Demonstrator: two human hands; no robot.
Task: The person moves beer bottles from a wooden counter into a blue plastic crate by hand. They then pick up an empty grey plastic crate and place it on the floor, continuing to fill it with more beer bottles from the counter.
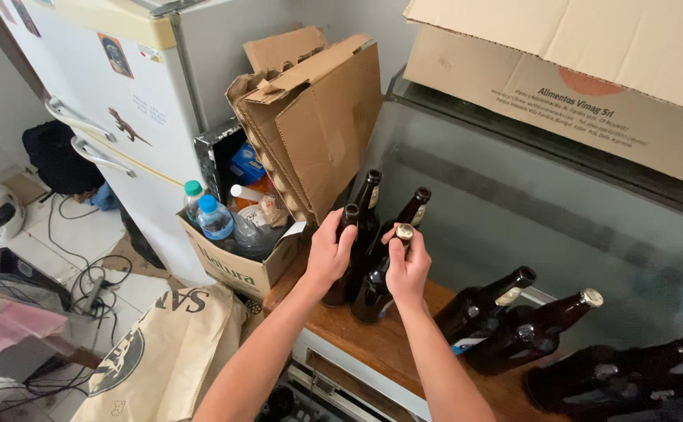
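Reaching out from the bottom edge, both bare forearms — left hand (329,254) wrapped around the neck of an open dark bottle (342,270), right hand (408,266) clamped on the top of a capped dark bottle (374,291) just beside it, thumb and fingers pinched around the cap. Both bottles upright on the wooden counter (372,344), touching or nearly so. Just behind, two more dark bottles (369,207) standing against a grey glass wall (513,203). To the right, further brown bottles (533,332) in a row on the same counter. Left of the hands, a cardboard box (236,270) holding plastic bottles (215,219); farther back, a white fridge (138,117).
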